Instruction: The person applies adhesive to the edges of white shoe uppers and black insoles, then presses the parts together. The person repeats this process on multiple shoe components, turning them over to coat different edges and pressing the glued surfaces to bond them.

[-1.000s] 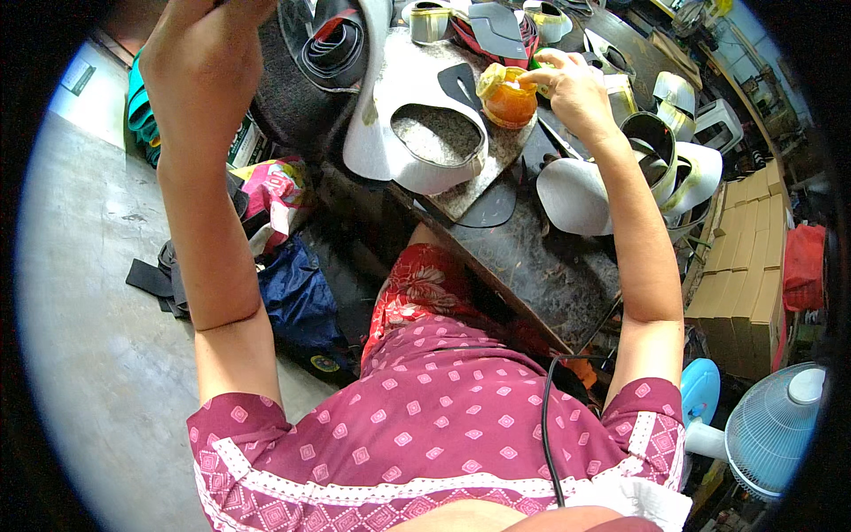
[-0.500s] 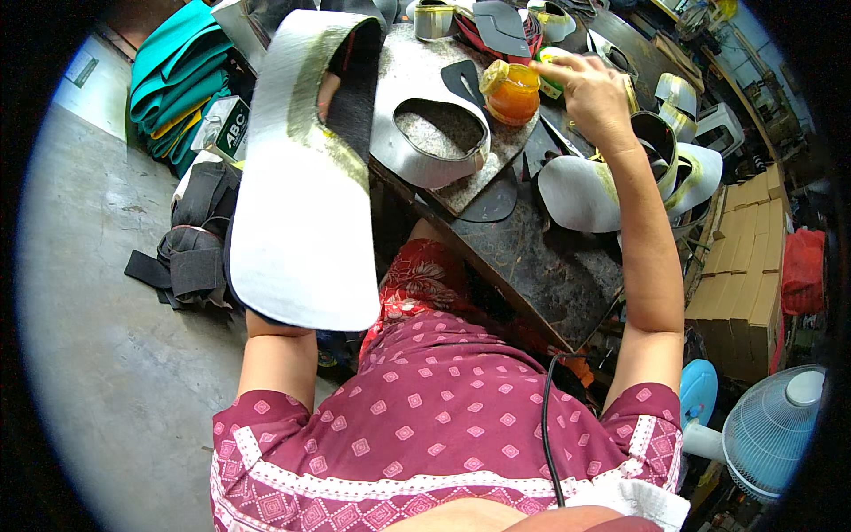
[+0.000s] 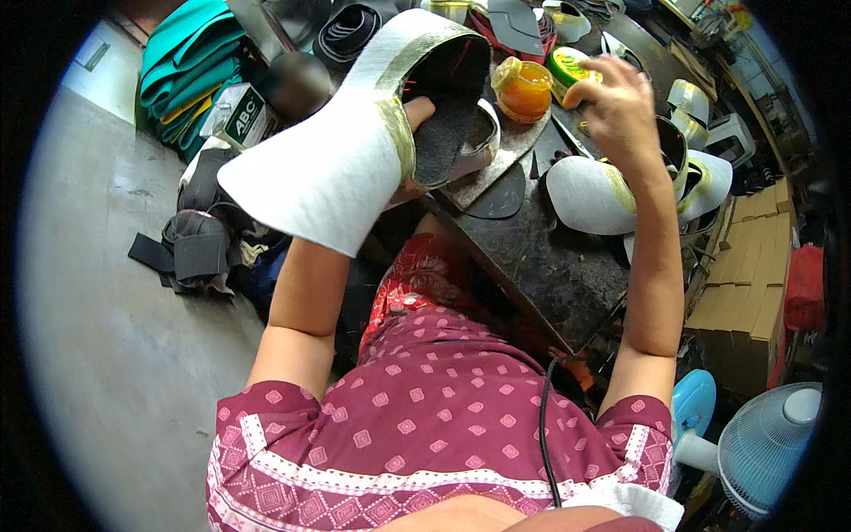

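At our far left we see folded teal cloth [image 3: 188, 66] stacked beside a green-and-white box [image 3: 238, 117], with a dark bundle [image 3: 202, 244] below them on the floor. Next comes the white curved piece [image 3: 310, 164], raised in front of us and tilted, its broad flap hanging to the left and its dark-lined opening to the right, with a yellowish-green smear along the edge. Our left hand [image 3: 419, 113] is clamped on it: the thumb shows within the opening, the other fingers are hidden, and the forearm rises from beneath the flap. Behind the opening, a speckled board [image 3: 508, 158] lies on the dark table [image 3: 567, 279]. An amber jar [image 3: 525, 93] stands just right of the held piece, near a green tub [image 3: 567, 78]. Our right hand [image 3: 623, 117], blurred, is bent over beside that tub, well apart from the held piece; we cannot tell whether its fingers pinch anything. Below it lies another white piece [image 3: 587, 197]; farther right are cardboard boxes [image 3: 743, 275] and a fan [image 3: 769, 452].
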`<state>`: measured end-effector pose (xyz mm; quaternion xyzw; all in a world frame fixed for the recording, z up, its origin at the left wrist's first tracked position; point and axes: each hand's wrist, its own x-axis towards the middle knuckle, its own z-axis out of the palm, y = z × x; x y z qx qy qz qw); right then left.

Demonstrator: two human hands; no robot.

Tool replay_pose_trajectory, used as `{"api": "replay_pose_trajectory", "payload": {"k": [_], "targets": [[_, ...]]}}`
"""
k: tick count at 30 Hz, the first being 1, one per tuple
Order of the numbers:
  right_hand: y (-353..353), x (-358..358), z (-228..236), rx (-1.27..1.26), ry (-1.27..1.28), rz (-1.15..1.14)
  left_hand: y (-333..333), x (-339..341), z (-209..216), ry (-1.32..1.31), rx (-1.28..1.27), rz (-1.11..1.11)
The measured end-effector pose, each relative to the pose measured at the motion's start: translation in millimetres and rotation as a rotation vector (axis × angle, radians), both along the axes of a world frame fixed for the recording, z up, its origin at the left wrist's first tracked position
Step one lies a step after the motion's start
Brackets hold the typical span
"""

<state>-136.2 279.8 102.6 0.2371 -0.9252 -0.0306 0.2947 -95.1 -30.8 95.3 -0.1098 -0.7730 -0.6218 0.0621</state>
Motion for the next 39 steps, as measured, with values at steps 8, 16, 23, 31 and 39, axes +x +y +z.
{"api": "replay_pose_trajectory", "payload": {"k": [8,16,23,31,39], "targets": [[-15,8,-11,0.064,-0.032,-0.089,16,4,0,0.002,-0.181,-0.013],[-26,44,-22,-0.865,-0.540,0.537,39,16,1,-0.084,-0.153,-0.016],[-37,65,-31,-0.579,-0.469,0.502,34,32,-6,0.349,-0.860,-0.056],[-27,62,-24,-0.371,-0.110,0.353,34,22,-39,0.463,-0.429,-0.150],[-36,85,-29,-0.463,-0.346,0.492,40,21,-36,0.432,-0.367,-0.164]]}}
